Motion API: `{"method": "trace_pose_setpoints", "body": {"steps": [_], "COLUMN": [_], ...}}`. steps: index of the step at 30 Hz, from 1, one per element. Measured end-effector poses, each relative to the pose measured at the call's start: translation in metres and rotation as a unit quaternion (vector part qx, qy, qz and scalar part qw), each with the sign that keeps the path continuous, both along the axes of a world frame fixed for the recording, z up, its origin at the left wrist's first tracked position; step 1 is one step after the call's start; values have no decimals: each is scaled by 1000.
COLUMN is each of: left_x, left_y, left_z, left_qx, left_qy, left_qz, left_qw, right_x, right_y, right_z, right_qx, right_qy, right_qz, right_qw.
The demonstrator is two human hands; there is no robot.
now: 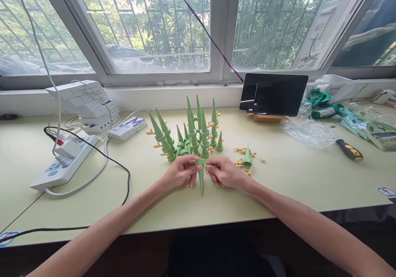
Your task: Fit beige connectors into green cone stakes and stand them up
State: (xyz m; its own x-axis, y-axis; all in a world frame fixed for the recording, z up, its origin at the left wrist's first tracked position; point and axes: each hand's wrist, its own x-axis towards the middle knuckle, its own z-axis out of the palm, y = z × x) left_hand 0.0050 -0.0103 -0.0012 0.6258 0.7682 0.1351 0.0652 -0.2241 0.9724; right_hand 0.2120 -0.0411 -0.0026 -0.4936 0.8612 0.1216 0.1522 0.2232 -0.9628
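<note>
My left hand (185,170) is closed on a green plant watering spike (201,182), held with its pointed end down toward me and its collar up. Close to the collar, my right hand (224,172) is pinched at the fingertips, where a bit of a small yellow valve (207,170) shows; the fingers hide most of it. Behind both hands stands a cluster of green spikes (204,134), stacked in columns with yellow valves sticking out at the sides. A loose green spike (247,157) stands point up to the right, among a scatter of small yellow valves (239,162).
On the left are a white power strip (66,161) with cables, stacked white boxes (89,103) and a single box (128,128). A tablet and phone (275,93) lean at the back. A screwdriver (349,150) and plastic bags (309,134) lie right.
</note>
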Motion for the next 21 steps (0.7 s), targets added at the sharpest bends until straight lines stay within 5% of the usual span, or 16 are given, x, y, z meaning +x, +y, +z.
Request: {"method": "trace_pose_setpoints", "body": {"steps": [6,14,21], "left_x": [0,1,1], "left_y": [1,-2,0], "left_z": [1,4,5], "left_qx": [-14,-8,-22], "left_qy": [-6,-2,-6], "left_qz": [-4,0,-12], "left_qw": [1000,1000,1000], "right_x": [-3,-1,-2], "right_y": [-3,-3,-5], "right_z": [2,1,4], "right_qx": [109,-23,78], "right_qy": [-37,23,-28], "right_qz": [-45,4,-32], "right_qw": [992,999,996]}}
